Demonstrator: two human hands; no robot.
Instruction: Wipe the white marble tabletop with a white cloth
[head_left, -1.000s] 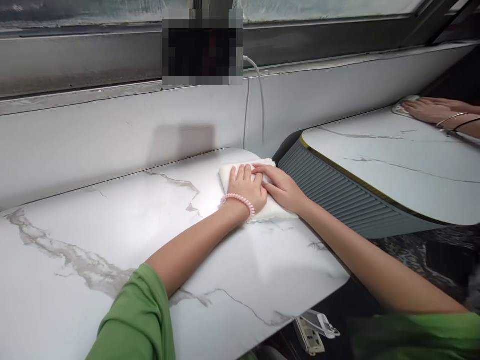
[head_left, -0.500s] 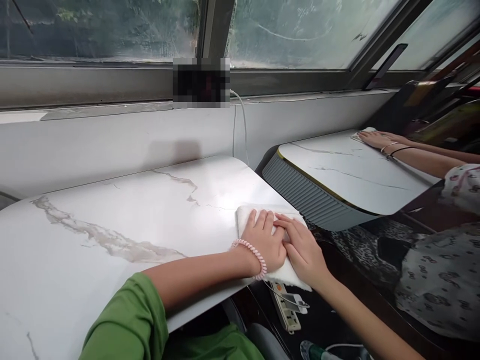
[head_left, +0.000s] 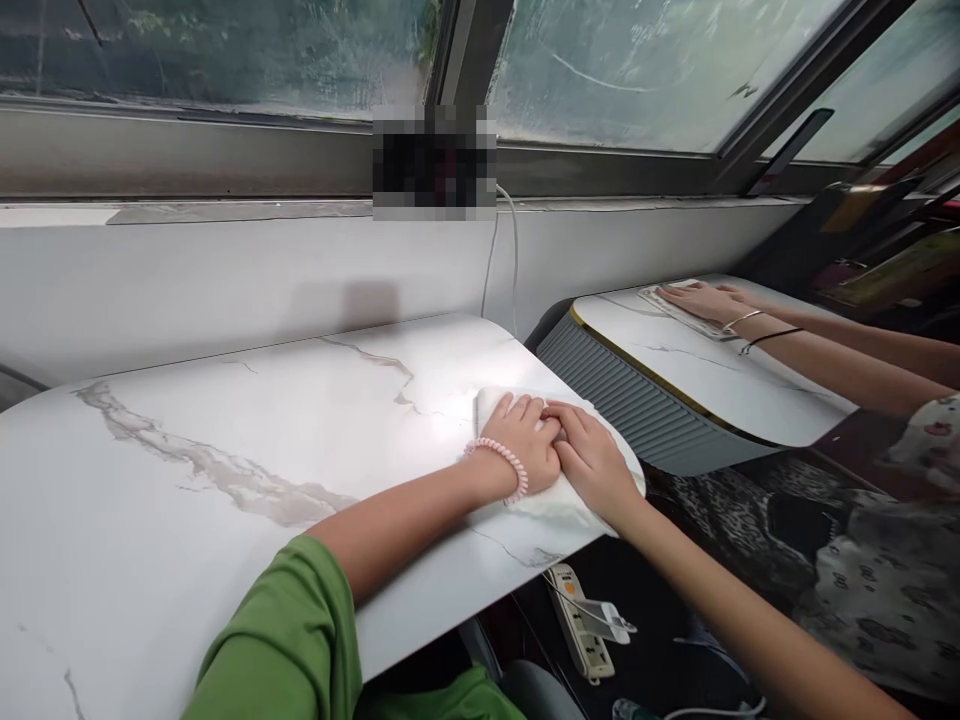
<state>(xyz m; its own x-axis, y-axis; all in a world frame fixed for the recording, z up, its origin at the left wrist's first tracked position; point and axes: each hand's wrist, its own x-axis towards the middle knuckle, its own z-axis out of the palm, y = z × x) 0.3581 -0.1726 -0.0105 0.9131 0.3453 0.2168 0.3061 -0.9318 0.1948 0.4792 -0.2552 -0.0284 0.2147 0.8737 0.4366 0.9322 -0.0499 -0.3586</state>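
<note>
marbled tabletop (head_left: 337, 425); white cloth (head_left: 553, 497) partly hidden under left hand (head_left: 529, 447) and right hand (head_left: 598, 462); grip flat, unclenched.

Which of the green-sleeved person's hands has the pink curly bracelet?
The left hand, on the arm with the green sleeve showing: the pink curly bracelet circles its wrist. The right hand, beside it, has a bare wrist.

2 hands (head_left: 528, 446) on a white cloth (head_left: 561, 503) atop a marbled table (head_left: 180, 570)
</note>
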